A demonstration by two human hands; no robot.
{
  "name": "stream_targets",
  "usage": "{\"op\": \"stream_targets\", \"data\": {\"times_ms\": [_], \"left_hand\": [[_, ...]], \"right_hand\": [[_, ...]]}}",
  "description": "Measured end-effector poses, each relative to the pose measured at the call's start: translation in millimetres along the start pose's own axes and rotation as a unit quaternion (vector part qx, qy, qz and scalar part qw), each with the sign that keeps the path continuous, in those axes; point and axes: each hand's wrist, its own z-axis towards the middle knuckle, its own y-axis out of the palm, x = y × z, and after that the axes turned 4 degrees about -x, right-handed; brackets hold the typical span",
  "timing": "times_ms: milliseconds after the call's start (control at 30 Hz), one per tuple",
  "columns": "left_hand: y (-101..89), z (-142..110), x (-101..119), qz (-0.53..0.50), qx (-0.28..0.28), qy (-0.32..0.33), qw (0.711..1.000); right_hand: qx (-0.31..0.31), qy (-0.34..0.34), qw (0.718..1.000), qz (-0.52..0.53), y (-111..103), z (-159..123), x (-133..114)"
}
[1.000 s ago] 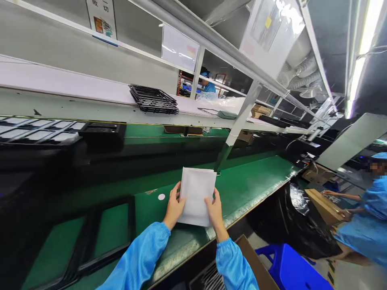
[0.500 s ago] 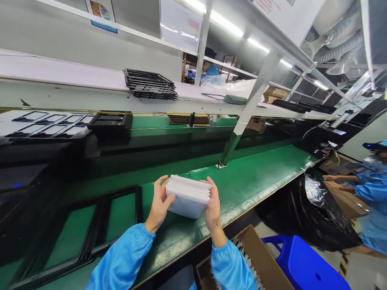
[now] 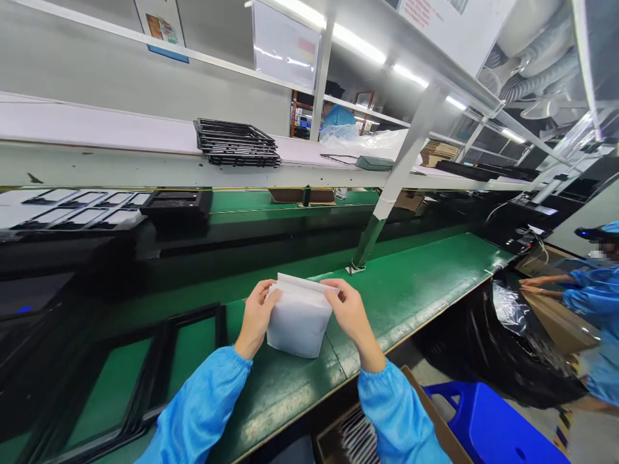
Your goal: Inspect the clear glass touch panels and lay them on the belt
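Between my two hands is a stack of white foam-like sleeves (image 3: pixel 297 325), held above the green bench (image 3: pixel 411 274). My left hand (image 3: pixel 257 316) grips its left upper edge, thumb on the near face and fingers behind. At the right upper corner my right hand (image 3: pixel 349 312) pinches the stack, its thumb on the near side. The broad near face of the stack tilts toward me, and the layered edges show along the top. What the sleeves contain, if anything, is hidden.
Black rectangular frames (image 3: pixel 169 367) lie stacked on the bench to the left. More thin frames (image 3: pixel 236 143) rest on the white shelf (image 3: pixel 159 132). Below the bench edge are a cardboard box (image 3: pixel 435 425) and a blue stool (image 3: pixel 498 425). A co-worker's hands (image 3: pixel 541 283) are at the far right.
The stack has tipped so more of its broad face shows. My right hand has moved from the stack's side up to its top right corner.
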Motion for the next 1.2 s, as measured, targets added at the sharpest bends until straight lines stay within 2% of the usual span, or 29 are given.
{"op": "stream_targets", "data": {"times_ms": [100,200,367,500,767,1067,1200], "left_hand": [[3.5,3,3,0.0,0.006,-0.002,1.0],[6.5,6,5,-0.006,0.012,0.002,1.0],[8.1,7,2,-0.019,0.03,0.007,0.999],[9.8,3,-1,-0.029,0.046,0.015,0.998],[12.1,2,-2,-0.041,0.056,0.018,0.997],[12.7,1,-5,-0.037,0.052,0.02,0.998],[14.0,2,-6,-0.043,0.05,0.024,0.998]], "right_hand": [[-0.046,-0.021,0.993,-0.107,-12,17,-21],[-0.095,-0.02,0.974,-0.205,-12,30,-33],[-0.101,-0.025,0.945,-0.309,-5,34,-39],[-0.092,-0.038,0.93,-0.353,-4,31,-39],[-0.116,-0.066,0.899,-0.418,-4,31,-44],[-0.191,-0.125,0.858,-0.459,-11,37,-46],[-0.199,-0.126,0.85,-0.471,-10,40,-46]]}}
